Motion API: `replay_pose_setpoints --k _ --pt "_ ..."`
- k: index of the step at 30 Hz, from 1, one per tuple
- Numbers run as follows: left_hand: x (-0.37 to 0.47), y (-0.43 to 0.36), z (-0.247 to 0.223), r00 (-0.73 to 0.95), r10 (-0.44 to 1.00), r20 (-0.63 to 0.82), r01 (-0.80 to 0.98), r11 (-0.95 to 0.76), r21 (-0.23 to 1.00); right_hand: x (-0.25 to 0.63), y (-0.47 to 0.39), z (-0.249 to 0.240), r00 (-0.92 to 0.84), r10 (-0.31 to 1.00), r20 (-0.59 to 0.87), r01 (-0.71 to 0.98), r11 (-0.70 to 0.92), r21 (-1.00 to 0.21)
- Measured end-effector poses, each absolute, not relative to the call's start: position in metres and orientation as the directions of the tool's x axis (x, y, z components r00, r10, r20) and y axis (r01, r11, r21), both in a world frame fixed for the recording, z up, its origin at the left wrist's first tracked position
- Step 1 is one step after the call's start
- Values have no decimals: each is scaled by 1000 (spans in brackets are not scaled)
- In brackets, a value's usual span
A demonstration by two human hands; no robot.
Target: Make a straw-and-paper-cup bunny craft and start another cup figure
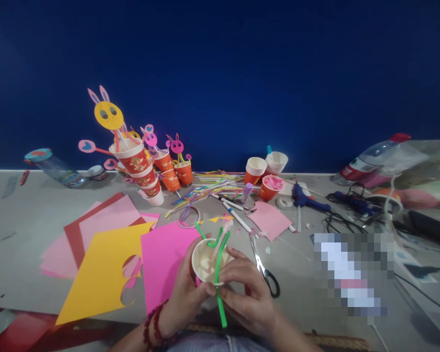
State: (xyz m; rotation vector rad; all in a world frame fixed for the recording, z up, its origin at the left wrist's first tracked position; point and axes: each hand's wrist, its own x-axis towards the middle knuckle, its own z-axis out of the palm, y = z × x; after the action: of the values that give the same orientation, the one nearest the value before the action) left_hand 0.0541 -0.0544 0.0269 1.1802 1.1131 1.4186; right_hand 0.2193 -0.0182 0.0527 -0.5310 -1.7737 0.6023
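A paper cup (204,264), its white inside facing up at me, is held between my two hands close to the table's front edge. My left hand (185,281) wraps around the cup's left side; a red bead bracelet circles that wrist. With bent fingers, my right hand (244,288) grips the right side of the cup at the rim. A green pipe cleaner (220,303) crosses the rim beside the right fingers, one end hanging down outside. Another green piece sticks out at the far left rim. A pale stick stands inside the cup.
Finished bunny cups (135,164) stand at the back left. Yellow paper (99,274) and pink paper (165,259) lie left of the cup. Scissors (262,269) lie close on the right. Farther back are stacked cups (255,168), a blue glue gun (308,199) and cords.
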Motion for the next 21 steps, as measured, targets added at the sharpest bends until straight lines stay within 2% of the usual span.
replay_pose_setpoints --k 4,8,13,18,21 --pt "53 -53 31 -37 990 139 -113 -142 983 226 -16 58 -339 533 775 55 834 -549" --pt "50 -55 31 -45 985 165 -54 -167 985 230 -14 63 -384 531 755 29 825 -565" --pt "47 -56 31 -35 977 208 29 -208 978 232 -13 69 -381 554 741 88 819 -567" --pt "43 -56 29 13 964 265 22 -265 964 238 -11 76 -456 504 733 183 859 -477" --pt "41 -56 22 40 957 287 6 -287 958 238 -10 77 -471 534 703 173 837 -520"
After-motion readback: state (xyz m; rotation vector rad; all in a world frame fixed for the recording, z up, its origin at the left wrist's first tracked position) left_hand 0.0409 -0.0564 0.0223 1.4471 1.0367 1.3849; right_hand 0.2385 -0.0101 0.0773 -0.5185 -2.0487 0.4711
